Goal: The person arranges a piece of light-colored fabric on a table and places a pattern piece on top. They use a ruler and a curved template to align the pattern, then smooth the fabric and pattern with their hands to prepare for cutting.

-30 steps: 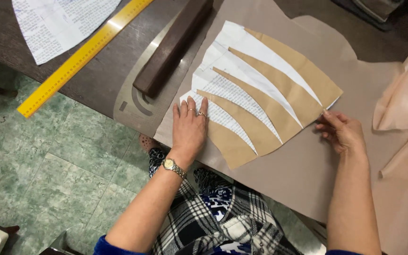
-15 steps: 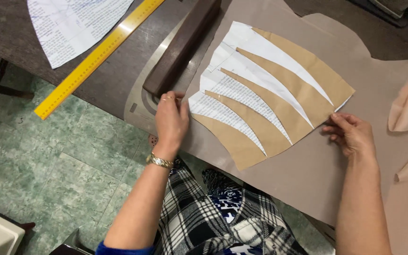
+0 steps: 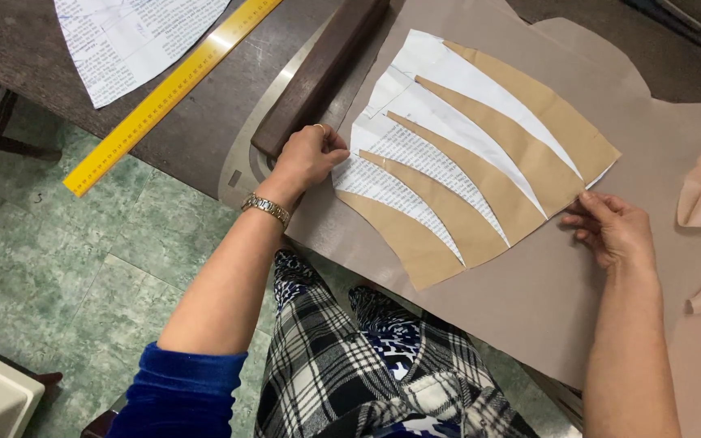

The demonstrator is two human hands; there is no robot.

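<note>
Pattern (image 3: 480, 174) of tan and white slashed strips, flat on brown paper (image 3: 529, 308) over table edge, left hand (image 3: 308, 156) curled, fingertips pinching pattern's left edge beside dark wooden block (image 3: 322, 73), right hand (image 3: 614, 231) fingers together, pressing right corner, yellow ruler (image 3: 168, 93) well left

Left hand (image 3: 308, 154) and right hand (image 3: 612, 229) press opposite edges of the slashed paper pattern (image 3: 472, 154).

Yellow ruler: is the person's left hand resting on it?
No; the left hand sits at the near end of the dark wooden block, while the yellow ruler lies apart on the table, untouched.
</note>
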